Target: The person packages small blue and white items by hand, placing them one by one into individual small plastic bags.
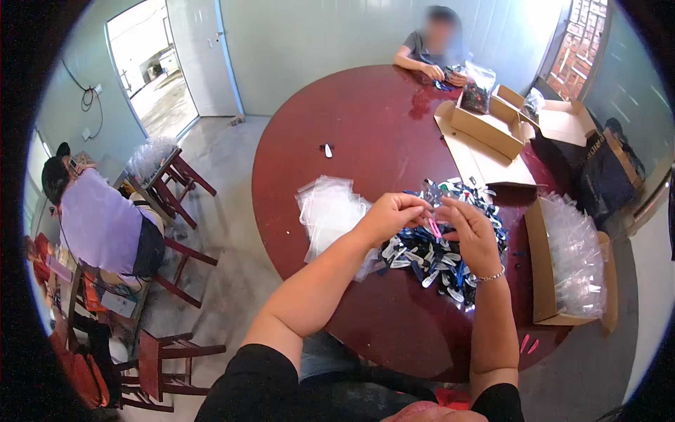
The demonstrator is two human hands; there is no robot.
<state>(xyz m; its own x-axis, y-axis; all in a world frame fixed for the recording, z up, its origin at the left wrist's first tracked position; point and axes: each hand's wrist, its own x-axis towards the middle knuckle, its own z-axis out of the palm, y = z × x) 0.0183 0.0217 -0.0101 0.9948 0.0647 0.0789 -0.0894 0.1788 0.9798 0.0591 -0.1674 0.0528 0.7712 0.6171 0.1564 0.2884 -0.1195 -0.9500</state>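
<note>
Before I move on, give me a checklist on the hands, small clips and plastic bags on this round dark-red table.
1. Left hand and right hand above the heap of blue, black and white clips: ok.
2. Bright pink piece visible between the hands: ok.
3. Which hand grips it: cannot tell.
4. Flat clear plastic bags left of the heap: ok.
5. All clips gathered together: not ok, a black-and-white clip lies apart.

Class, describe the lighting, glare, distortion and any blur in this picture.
Head view: daylight washes out the doorway; glare whitens part of the wall at upper right; the round table has a faint sheen; wide-angle distortion, with black corners; a soft blur masks the head of the person opposite.
</note>
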